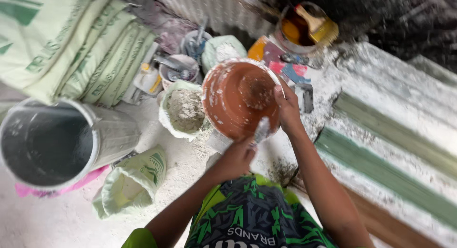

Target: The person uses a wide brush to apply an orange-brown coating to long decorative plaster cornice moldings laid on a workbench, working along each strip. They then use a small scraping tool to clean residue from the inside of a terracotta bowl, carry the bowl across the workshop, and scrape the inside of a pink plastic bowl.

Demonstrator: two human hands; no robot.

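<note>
From my remote seat, I saw the right hand (287,106) curled over the far rim of a round orange bowl (238,98), fingers hooked on the edge and holding it tilted toward the wearer, its white-smeared inside open to the camera. The left hand (236,157) sat just below the near rim of that bowl, closed around the handle of a flat scraper (262,129) whose pale blade lay against the bowl's lower lip. The bowl was thus between the two hands, touching both the right fingers and the blade. Just left of the left hand stood an open sack of grey powder (184,109), its top rolled down, close beside the bowl. Farther left of both hands a large grey bucket (52,143) lay tipped toward the camera, and below it a smaller pale green bag (133,181) slumped on the dusty floor. Beyond the bucket, up and left of the hands, stacked pale green sacks (71,38) leaned together. Past the bowl, beyond the right hand, a tin of dark orange liquid (297,29) held a wide yellow brush (318,24). To the right of the right forearm, long boards painted green (385,172) ran across a powder-covered surface. Small containers (178,69) with tools stood beyond the powder sack; I could not tell their contents.
</note>
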